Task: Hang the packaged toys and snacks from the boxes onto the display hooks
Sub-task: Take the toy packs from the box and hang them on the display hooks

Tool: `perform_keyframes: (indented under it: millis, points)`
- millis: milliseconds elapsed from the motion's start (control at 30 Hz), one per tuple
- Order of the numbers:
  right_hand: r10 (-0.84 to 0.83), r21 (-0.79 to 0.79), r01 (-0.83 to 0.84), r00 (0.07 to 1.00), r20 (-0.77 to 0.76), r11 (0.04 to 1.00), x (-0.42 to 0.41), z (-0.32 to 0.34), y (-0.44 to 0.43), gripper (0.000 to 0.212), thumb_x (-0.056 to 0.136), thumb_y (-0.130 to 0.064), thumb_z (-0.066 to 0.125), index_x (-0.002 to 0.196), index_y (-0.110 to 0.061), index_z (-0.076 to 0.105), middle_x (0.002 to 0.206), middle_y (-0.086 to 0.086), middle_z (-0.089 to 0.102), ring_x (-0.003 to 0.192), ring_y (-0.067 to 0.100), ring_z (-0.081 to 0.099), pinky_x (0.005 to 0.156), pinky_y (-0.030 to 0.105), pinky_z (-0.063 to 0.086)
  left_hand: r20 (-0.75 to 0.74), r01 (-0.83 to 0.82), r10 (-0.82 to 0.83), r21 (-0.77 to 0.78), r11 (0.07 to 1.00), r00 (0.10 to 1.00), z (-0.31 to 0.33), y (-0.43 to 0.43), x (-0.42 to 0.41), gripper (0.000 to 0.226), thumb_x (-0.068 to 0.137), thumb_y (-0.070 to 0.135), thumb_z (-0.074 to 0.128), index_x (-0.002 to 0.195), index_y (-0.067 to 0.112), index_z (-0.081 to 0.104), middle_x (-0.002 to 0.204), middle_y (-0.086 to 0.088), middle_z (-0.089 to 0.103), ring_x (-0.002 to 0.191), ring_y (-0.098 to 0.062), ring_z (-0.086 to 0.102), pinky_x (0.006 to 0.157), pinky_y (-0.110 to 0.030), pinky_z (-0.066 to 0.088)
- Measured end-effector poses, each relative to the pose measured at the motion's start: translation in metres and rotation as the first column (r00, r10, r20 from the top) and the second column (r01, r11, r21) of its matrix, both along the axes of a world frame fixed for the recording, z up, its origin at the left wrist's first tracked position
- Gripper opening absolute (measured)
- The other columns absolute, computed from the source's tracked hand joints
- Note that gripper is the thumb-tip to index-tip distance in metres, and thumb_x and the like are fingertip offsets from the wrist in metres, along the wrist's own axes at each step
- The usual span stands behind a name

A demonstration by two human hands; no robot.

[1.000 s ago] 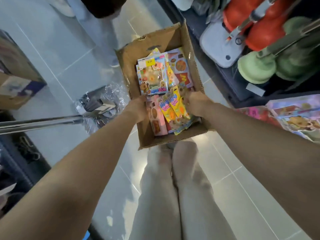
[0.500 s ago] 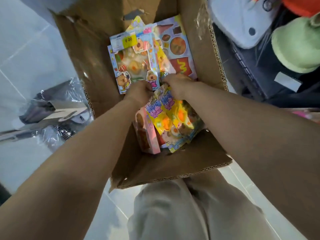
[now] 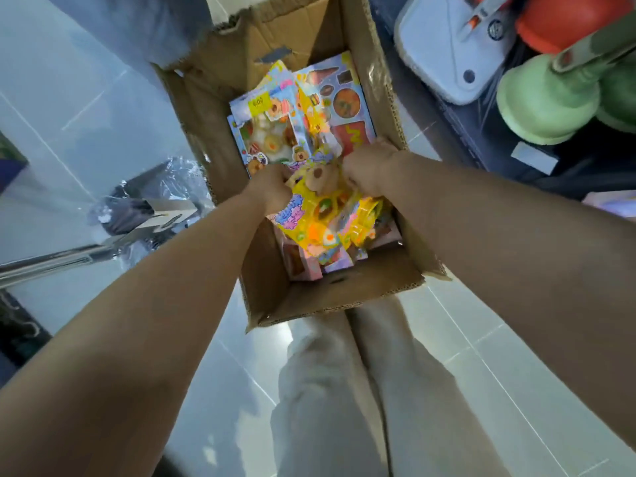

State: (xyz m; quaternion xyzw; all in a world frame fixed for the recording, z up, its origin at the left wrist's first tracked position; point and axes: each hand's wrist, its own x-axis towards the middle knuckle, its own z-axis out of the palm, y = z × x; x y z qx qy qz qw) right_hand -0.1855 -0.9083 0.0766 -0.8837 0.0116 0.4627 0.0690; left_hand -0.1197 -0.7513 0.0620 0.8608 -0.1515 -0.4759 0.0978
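An open cardboard box [image 3: 344,297] stands on the floor in front of my legs, filled with colourful packaged toys. A bunch of yellow toy packs [image 3: 320,218] lies at its middle. My left hand [image 3: 272,189] grips the bunch's upper left edge and my right hand [image 3: 370,170] grips its upper right edge, both with fingers curled. Behind them lie a blue-framed toy pack [image 3: 272,132] with a yellow price sticker and a sticker sheet pack [image 3: 344,101]. Pink packs [image 3: 303,266] stick out under the bunch.
Crumpled clear plastic wrap [image 3: 148,201] and a metal pole [image 3: 51,259] lie on the tiled floor at left. At right a low shelf holds a white item [image 3: 447,53], green plungers [image 3: 547,101] and an orange one [image 3: 564,25]. Another person's trouser leg [image 3: 137,25] stands behind the box.
The view has shifted over the box. Both hands have gathered the yellow packs and lifted their top edge, which now shows a brown bear figure between the hands.
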Motion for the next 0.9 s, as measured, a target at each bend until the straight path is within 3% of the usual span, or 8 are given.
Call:
perform_keyframes:
  millis: [67, 133, 200, 300, 400, 467, 667, 900]
  points:
    - [-0.038, 0.075, 0.037, 0.999, 0.006, 0.996, -0.008, 0.029, 0.000, 0.015, 0.083, -0.005, 0.057, 0.097, -0.007, 0.064, 0.090, 0.005, 0.056, 0.106, 0.031, 0.058, 0.087, 0.038, 0.044, 0.069, -0.047, 0.049, -0.035, 0.998, 0.996, 0.039, 0.005, 0.003, 0.042, 0.082, -0.006, 0.040, 0.118, 0.010, 0.054, 0.111, -0.027, 0.057, 0.103, -0.039, 0.057, 0.081, -0.040, 0.048]
    - [-0.089, 0.117, 0.083, 0.995, 0.047, 0.990, -0.015, 0.065, 0.000, 0.011, 0.084, -0.011, 0.061, 0.094, -0.013, 0.063, 0.093, 0.001, 0.052, 0.100, 0.028, 0.057, 0.080, 0.036, 0.043, 0.204, -0.029, 0.031, -0.013, 1.000, 0.978, 0.084, 0.008, 0.005, 0.056, 0.084, -0.002, 0.041, 0.136, 0.019, 0.043, 0.130, -0.021, 0.053, 0.118, -0.039, 0.051, 0.096, -0.042, 0.045]
    - [-0.157, 0.141, 0.142, 0.982, 0.101, 0.980, -0.022, 0.107, 0.000, 0.012, 0.087, -0.018, 0.060, 0.096, -0.024, 0.063, 0.100, 0.000, 0.053, 0.108, 0.025, 0.054, 0.086, 0.038, 0.042, 0.318, -0.010, 0.014, -0.014, 1.000, 0.948, 0.126, 0.011, 0.005, 0.051, 0.087, 0.002, 0.042, 0.135, 0.019, 0.044, 0.130, -0.020, 0.054, 0.119, -0.039, 0.051, 0.097, -0.043, 0.044]
    - [-0.331, 0.206, 0.294, 0.926, 0.180, 0.933, -0.040, 0.179, 0.000, 0.028, 0.089, -0.027, 0.059, 0.117, -0.028, 0.060, 0.124, 0.002, 0.057, 0.119, 0.025, 0.052, 0.093, 0.034, 0.041, 0.370, -0.050, 0.073, -0.070, 0.996, 0.926, 0.201, 0.007, -0.005, 0.039, 0.089, 0.008, 0.044, 0.128, 0.010, 0.049, 0.121, -0.022, 0.059, 0.113, -0.039, 0.056, 0.093, -0.043, 0.046]
    - [-0.517, 0.287, 0.448, 0.820, 0.247, 0.847, -0.070, 0.248, 0.001, 0.026, 0.091, -0.024, 0.055, 0.116, -0.025, 0.061, 0.120, 0.008, 0.060, 0.114, 0.029, 0.054, 0.091, 0.036, 0.044, 0.571, 0.227, -0.123, -0.116, 0.967, 0.812, 0.267, 0.003, -0.022, 0.031, 0.088, 0.010, 0.042, 0.118, 0.010, 0.051, 0.107, -0.023, 0.064, 0.102, -0.041, 0.061, 0.084, -0.044, 0.048]
    - [-0.621, 0.305, 0.543, 0.718, 0.314, 0.782, -0.098, 0.293, 0.002, 0.022, 0.091, -0.023, 0.054, 0.112, -0.024, 0.062, 0.116, 0.010, 0.062, 0.110, 0.030, 0.056, 0.087, 0.037, 0.045, 0.627, 0.301, -0.125, -0.183, 0.936, 0.769, 0.310, -0.003, -0.041, 0.029, 0.088, 0.011, 0.041, 0.117, 0.011, 0.050, 0.103, -0.025, 0.063, 0.099, -0.042, 0.060, 0.082, -0.044, 0.047]
    - [-0.622, 0.123, 0.734, 0.460, 0.633, 0.668, -0.206, 0.425, 0.023, 0.029, 0.084, -0.039, 0.063, 0.107, -0.021, 0.067, 0.113, 0.011, 0.065, 0.111, 0.032, 0.057, 0.082, 0.036, 0.045, 0.698, 0.470, -0.141, -0.305, 0.828, 0.702, 0.424, -0.010, -0.117, 0.029, 0.090, 0.008, 0.042, 0.119, 0.010, 0.046, 0.106, -0.027, 0.061, 0.101, -0.046, 0.056, 0.081, -0.048, 0.043]
    - [-0.635, 0.176, 0.851, 0.216, 0.742, 0.495, -0.335, 0.527, 0.019, 0.020, 0.087, -0.028, 0.061, 0.104, -0.019, 0.066, 0.111, 0.007, 0.065, 0.111, 0.030, 0.055, 0.078, 0.034, 0.043, 0.825, 0.751, -0.260, -0.265, 0.605, 0.501, 0.532, -0.054, -0.203, 0.022, 0.092, 0.007, 0.040, 0.112, 0.010, 0.048, 0.102, -0.023, 0.063, 0.096, -0.044, 0.055, 0.075, -0.043, 0.040]
